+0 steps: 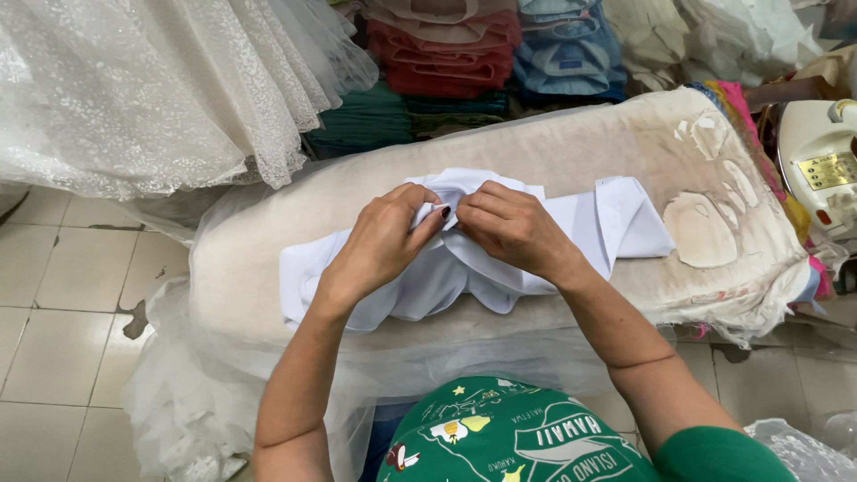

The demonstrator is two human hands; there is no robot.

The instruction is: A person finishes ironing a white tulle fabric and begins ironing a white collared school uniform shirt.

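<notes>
A: Nearest the body: green printed top [509, 437], then sheer white tulle [205, 402] draped over the board's near edge.

B: Mid-board: white garment [571, 228], smooth woven cloth, lying crumpled across the padded ironing board [625, 143]. Left hand [379, 245] and right hand [513, 228] touching at fingertips, both pinching one folded edge. Step judged: aligning a small fold or fastening. Next move calls for fine two-finger control.

A: Far right: cream iron [817, 161]. Far left: lace fabric [152, 89]. Far centre: stacked folded clothes [446, 49].
</notes>
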